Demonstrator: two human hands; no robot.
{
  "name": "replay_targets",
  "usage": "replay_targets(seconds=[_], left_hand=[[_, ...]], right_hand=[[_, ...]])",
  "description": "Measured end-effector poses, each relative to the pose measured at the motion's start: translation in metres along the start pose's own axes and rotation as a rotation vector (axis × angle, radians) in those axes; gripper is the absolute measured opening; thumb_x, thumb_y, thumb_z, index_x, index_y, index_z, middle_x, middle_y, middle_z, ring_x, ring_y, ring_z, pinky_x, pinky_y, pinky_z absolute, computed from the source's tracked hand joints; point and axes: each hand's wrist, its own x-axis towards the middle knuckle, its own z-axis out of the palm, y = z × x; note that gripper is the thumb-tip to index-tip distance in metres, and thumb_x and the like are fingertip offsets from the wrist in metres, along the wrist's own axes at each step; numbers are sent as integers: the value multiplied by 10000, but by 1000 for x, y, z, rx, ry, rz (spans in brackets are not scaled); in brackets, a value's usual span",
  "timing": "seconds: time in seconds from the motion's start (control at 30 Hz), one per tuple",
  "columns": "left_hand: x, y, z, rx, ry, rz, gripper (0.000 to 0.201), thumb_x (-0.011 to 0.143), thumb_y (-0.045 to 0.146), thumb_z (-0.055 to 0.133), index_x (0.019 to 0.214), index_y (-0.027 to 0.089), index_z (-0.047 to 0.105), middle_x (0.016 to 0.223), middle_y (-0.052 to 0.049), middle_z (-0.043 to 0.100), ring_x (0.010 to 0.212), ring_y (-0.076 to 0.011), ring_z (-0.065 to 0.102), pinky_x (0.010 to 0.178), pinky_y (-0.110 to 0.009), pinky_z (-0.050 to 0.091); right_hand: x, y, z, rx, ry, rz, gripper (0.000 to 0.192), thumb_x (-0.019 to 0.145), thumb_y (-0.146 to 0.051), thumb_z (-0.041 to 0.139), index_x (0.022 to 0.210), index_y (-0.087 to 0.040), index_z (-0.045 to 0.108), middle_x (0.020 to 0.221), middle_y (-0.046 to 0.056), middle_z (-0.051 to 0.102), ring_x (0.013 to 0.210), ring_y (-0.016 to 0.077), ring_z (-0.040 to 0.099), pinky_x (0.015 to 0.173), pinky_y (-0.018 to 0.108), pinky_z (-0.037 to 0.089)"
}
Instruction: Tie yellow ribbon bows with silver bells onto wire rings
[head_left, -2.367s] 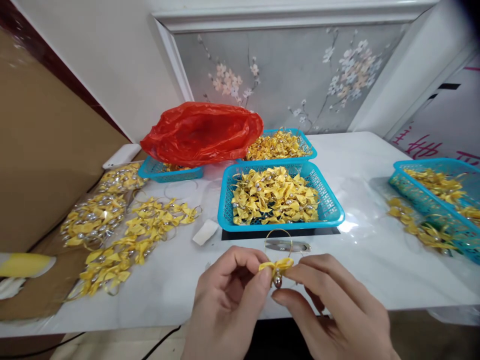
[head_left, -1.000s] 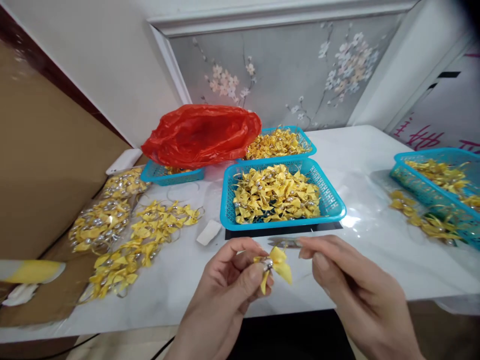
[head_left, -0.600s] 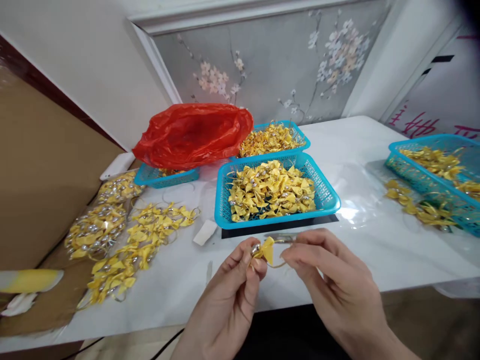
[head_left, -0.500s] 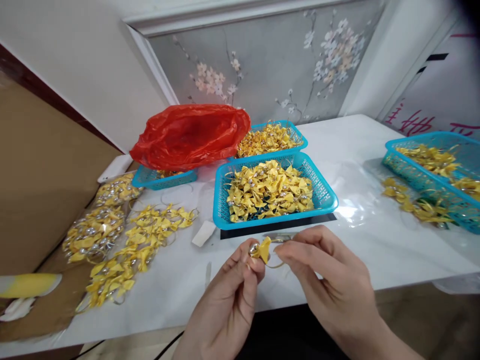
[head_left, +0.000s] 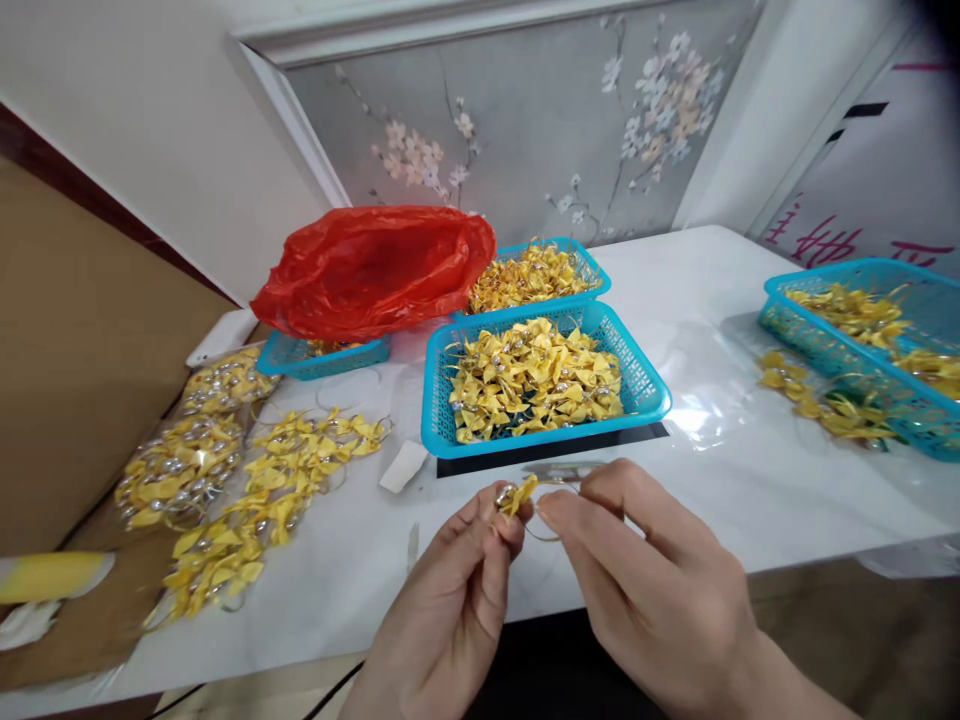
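Observation:
Between the fingertips of my left hand (head_left: 465,580) is a small yellow ribbon flower (head_left: 519,495) with a shiny silver bead on its left side. My right hand (head_left: 652,570) is closed in a pinch just right of the flower, at its thin ribbon tail (head_left: 541,537), which loops below the fingertips. The exact pinch point is partly hidden. Behind my right fingers, a slim metal tool (head_left: 559,471) seems to lie on the table; its kind is unclear. A blue basket (head_left: 547,442) heaped with similar yellow flowers stands just beyond my hands.
More yellow flowers (head_left: 277,490) lie loose at left, beside filled clear bags (head_left: 180,465). A red plastic bag (head_left: 367,275) covers part of a blue basket (head_left: 322,362). Another blue basket (head_left: 592,285) stands behind, one more (head_left: 832,345) at right. A white scrap (head_left: 403,467) lies near the centre.
The flower has turned in my left fingertips, its petals now more edge-on. My right fingertips have moved slightly left, closer to it. The whole view has shifted a little.

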Motion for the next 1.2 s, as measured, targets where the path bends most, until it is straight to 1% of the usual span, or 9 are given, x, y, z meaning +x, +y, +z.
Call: replay_targets(seconds=[0.1,0.23,0.37,0.47,0.6,0.8,0.97,1.07,1.2], left_hand=[[0,-1,-1,37,-11,23,371,975,-69,312,844,49,638,695,-75,687,533,-72,717,515,-76,585],[2,-3,-4,160,-100,153,316,914,-95,475,787,65,716,674,-43,695,545,-53,696,532,-64,581],[3,-5,-8,312,-235,263,68,820,92,757,756,117,758,631,-5,696,539,-43,644,535,-62,571],[2,-6,-9,386,-269,273,148,705,230,873,752,137,767,610,8,698,548,-45,628,536,-62,561],[-2,-6,-8,397,-251,258,176,661,253,900,738,153,778,608,19,699,558,-46,636,550,-67,562],[-4,-5,-9,366,-275,169,199,613,249,925,694,145,776,607,21,693,545,-36,630,523,-46,539],[-4,-4,-13,370,-323,137,150,678,191,890,769,150,778,695,-2,744,632,-66,691,589,-76,559],[-4,-2,-14,420,-385,167,137,728,162,853,841,165,774,770,-15,769,702,-85,710,633,-98,556],[-2,-1,-15,507,-367,203,131,754,165,832,859,173,755,747,-4,756,683,-78,700,591,-88,511]], right_hand=[[1,0,-1,-30,5,-23,223,868,43,549,987,-64,705,737,64,534,657,157,547,552,276,503],[3,-1,-4,-66,-39,-19,209,891,15,533,944,-86,708,723,60,531,630,148,526,565,274,496],[4,-1,-11,-72,-62,-38,225,876,36,535,948,-86,711,730,62,539,626,141,521,528,253,472],[6,1,-15,-51,-89,-6,225,880,21,539,942,-120,703,746,48,546,610,126,542,498,229,463],[8,3,-17,47,-112,74,210,899,-3,542,892,-144,697,762,36,563,613,100,571,510,195,467],[8,8,-13,245,-160,212,178,925,-81,573,899,-207,697,737,-8,542,636,80,558,538,164,464],[6,9,-14,279,-202,293,189,943,-111,567,930,-252,693,737,-22,538,645,82,551,542,180,454],[4,9,-17,274,-221,306,185,951,-126,565,965,-267,684,753,-18,540,660,87,554,546,193,452],[4,9,-18,247,-223,274,180,954,-128,559,957,-256,685,753,-17,540,654,79,544,549,185,445]])
